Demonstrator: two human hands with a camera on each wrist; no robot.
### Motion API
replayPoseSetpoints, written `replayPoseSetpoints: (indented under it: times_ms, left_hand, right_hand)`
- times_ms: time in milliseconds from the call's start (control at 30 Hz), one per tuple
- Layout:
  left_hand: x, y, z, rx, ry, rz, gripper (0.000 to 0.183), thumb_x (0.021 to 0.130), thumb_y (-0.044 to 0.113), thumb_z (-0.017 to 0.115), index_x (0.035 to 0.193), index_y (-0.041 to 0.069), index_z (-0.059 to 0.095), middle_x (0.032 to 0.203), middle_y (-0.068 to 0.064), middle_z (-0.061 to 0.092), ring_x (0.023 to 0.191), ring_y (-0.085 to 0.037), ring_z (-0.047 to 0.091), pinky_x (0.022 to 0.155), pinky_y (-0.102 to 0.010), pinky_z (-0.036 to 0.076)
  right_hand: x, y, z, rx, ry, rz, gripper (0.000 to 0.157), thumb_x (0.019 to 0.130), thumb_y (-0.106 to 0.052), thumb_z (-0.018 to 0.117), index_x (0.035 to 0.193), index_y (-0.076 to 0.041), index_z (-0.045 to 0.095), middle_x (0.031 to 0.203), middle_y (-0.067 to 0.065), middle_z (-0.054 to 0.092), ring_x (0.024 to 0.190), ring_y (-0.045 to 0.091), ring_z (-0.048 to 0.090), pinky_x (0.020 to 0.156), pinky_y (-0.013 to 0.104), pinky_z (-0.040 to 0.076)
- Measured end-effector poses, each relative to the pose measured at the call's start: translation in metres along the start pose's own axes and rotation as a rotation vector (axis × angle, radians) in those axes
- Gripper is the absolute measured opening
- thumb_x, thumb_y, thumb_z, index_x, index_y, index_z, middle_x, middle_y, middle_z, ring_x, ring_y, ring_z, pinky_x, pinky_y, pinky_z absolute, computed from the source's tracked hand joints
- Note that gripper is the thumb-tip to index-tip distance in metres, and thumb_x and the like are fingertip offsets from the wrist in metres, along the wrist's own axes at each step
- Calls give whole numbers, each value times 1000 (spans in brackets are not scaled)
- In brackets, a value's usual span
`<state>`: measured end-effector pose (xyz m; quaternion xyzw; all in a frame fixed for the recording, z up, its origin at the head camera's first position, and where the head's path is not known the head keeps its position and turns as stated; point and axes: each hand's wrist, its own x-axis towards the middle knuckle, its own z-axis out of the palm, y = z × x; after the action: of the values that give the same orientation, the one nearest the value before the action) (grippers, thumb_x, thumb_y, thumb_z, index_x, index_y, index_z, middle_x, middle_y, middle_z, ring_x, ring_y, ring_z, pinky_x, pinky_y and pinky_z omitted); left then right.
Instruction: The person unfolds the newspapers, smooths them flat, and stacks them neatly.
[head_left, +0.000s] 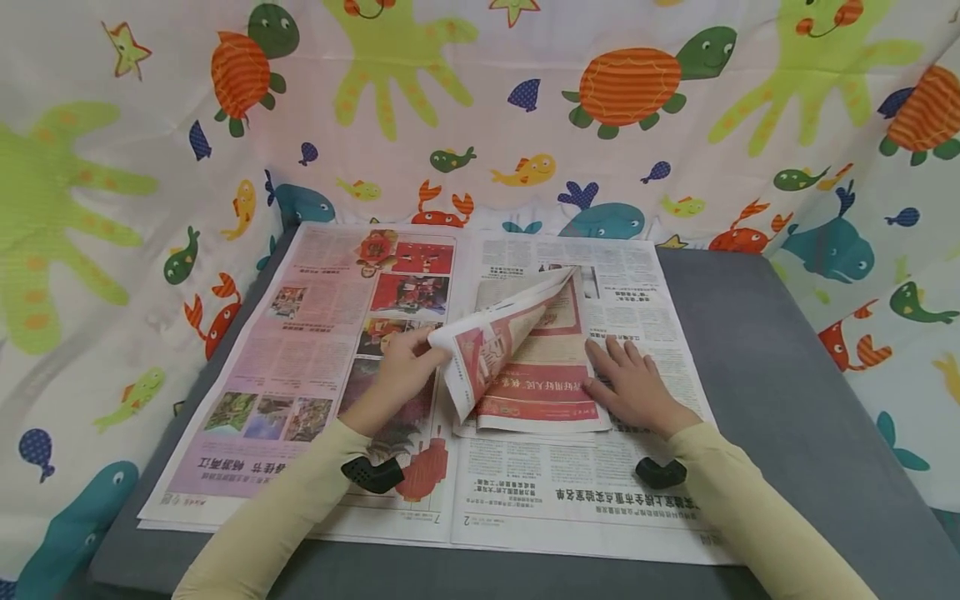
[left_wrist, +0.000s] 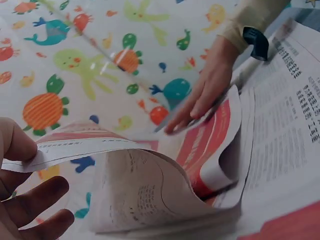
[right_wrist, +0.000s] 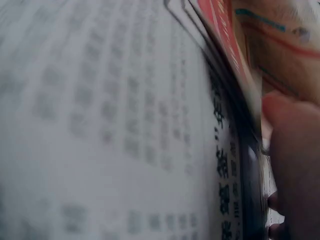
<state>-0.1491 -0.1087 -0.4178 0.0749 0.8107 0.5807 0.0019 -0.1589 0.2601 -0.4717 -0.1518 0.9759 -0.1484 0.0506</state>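
Observation:
A small folded newspaper (head_left: 536, 404) with red and pink print lies on the right page of a large spread-out newspaper (head_left: 517, 492). My left hand (head_left: 401, 371) pinches the left edge of its top layer between thumb and forefinger. That layer is lifted and curls over to the right; in the left wrist view, the raised sheet (left_wrist: 135, 185) bows down from my fingers. My right hand (head_left: 633, 387) lies flat with fingers extended at the folded newspaper's right edge. The right wrist view is blurred and catches only part of the right hand (right_wrist: 297, 150) beside the paper.
The spread newspaper covers much of a grey table (head_left: 780, 400), with grey surface along its right side and front. A white cloth (head_left: 480, 100) printed with sea animals hangs behind and around the table. Each wrist carries a black device (head_left: 372, 475).

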Motion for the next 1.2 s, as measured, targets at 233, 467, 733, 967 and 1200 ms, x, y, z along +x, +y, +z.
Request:
replayPoseSetpoints:
  times_ms: [233, 467, 733, 967, 1200]
  left_hand:
    - [-9, -21, -23, -136, 39, -157, 31, 95, 8, 58, 122, -6, 67, 118, -21, 70, 90, -10, 63, 86, -33, 53]
    - [-16, -37, -34, -125, 99, -256, 33, 94, 11, 60, 123, -3, 68, 117, -18, 73, 88, -8, 65, 83, -30, 54]
    - [-28, -47, -46, 61, 163, -236, 21, 93, 19, 65, 101, 0, 70, 93, -12, 73, 75, -16, 54, 65, -26, 42]
    - [-40, -67, -60, 451, 295, 75, 19, 84, 15, 69, 97, 3, 76, 84, -15, 72, 72, -26, 59, 68, -37, 45]
    - [-56, -83, -76, 697, 301, 205, 19, 81, 19, 72, 77, 3, 62, 95, -22, 71, 110, -49, 59, 99, -66, 36]
  right_hand:
    - [0, 3, -1, 134, 54, 9, 72, 107, -45, 36, 165, -9, 12, 167, 24, 25, 153, 56, 14, 116, 77, 9]
    - [-3, 1, -9, 220, 30, 11, 70, 111, -43, 11, 158, 4, 30, 165, 31, 24, 153, 57, 13, 117, 78, 6]
    - [0, 3, -4, 117, 30, -16, 59, 110, -38, 26, 159, -5, 34, 164, 29, 29, 150, 59, 19, 113, 80, 15]
    - [0, 2, 2, -2, -6, -22, 72, 101, -52, 52, 161, -15, 34, 167, 29, 19, 152, 59, 11, 115, 79, 12]
    - [1, 1, 0, -31, -12, -30, 75, 100, -53, 54, 161, -15, 33, 168, 29, 16, 152, 59, 9, 115, 79, 11]
